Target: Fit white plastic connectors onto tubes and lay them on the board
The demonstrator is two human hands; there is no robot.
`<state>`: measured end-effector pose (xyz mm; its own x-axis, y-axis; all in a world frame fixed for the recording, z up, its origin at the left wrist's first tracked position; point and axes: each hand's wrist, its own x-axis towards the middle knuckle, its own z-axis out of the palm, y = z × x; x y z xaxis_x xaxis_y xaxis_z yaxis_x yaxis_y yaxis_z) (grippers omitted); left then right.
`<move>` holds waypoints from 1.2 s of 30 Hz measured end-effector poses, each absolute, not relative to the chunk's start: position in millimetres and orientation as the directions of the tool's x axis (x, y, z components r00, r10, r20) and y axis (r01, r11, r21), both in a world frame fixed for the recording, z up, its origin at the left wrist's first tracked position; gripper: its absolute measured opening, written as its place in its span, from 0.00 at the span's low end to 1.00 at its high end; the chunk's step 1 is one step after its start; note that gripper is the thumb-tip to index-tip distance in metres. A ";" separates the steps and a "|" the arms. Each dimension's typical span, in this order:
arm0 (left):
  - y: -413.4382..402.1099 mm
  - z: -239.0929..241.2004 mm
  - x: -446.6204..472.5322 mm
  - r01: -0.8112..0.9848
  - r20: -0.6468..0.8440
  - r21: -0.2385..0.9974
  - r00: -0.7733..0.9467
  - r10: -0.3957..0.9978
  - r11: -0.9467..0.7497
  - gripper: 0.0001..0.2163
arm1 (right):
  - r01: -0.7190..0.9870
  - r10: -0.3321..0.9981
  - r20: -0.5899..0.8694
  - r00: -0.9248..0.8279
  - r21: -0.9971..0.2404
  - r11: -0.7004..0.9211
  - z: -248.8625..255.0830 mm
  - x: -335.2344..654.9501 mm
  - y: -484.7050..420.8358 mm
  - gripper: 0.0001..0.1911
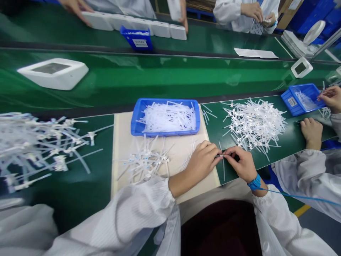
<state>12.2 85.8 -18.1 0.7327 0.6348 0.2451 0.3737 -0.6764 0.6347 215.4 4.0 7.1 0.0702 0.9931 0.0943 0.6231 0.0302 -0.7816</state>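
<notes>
My left hand [200, 159] and my right hand [242, 163] meet at the board's right edge, both with fingers pinched. Between their fingertips they grip a small white connector with thin tubes [223, 170], one end pointing up and one down; its finer detail is too small to make out. Under my left forearm's far side, a loose cluster of tube pieces with white and pale blue fittings [146, 161] lies on the cream board [121, 142]. Beyond it stands a blue tray [134, 122] filled with short translucent tubes [170, 117].
A big heap of tubes with white connectors [254, 122] lies right of my hands; another pile [34, 149] lies left. A blue strap [255, 182] with a cord circles my right wrist. Co-workers' hands [311, 133] work at right and across the green conveyor [160, 76].
</notes>
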 end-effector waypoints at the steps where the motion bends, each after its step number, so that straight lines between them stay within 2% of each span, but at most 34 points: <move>1: 85.9 -18.1 12.2 0.374 0.245 0.633 0.734 0.634 -0.678 0.06 | 0.622 0.993 0.095 0.067 -0.782 0.033 7.5 215.5 4.1 0.04; 16: 84.6 -11.5 13.2 0.388 0.223 0.643 0.729 0.647 -0.660 0.04 | 0.610 0.990 0.143 0.008 -0.785 0.109 9.5 215.8 3.9 0.05; 25: 89.0 -12.4 14.7 0.367 0.235 0.659 0.729 0.643 -0.656 0.07 | 0.701 0.984 0.157 -0.080 -0.694 0.167 13.1 217.6 11.0 0.06; 29: 90.3 -20.3 15.4 0.358 0.271 0.634 0.728 0.630 -0.686 0.07 | 0.643 0.992 0.104 -0.076 -0.755 0.128 7.0 223.8 13.0 0.03; 32: 91.4 -24.7 16.6 0.368 0.282 0.617 0.722 0.632 -0.696 0.08 | 0.582 0.993 0.065 -0.095 -0.806 0.108 5.7 231.0 15.6 0.07; 36: 91.9 -24.9 18.4 0.360 0.287 0.619 0.723 0.628 -0.698 0.07 | 0.673 0.971 0.081 -0.225 -0.708 0.215 17.5 237.4 22.7 0.05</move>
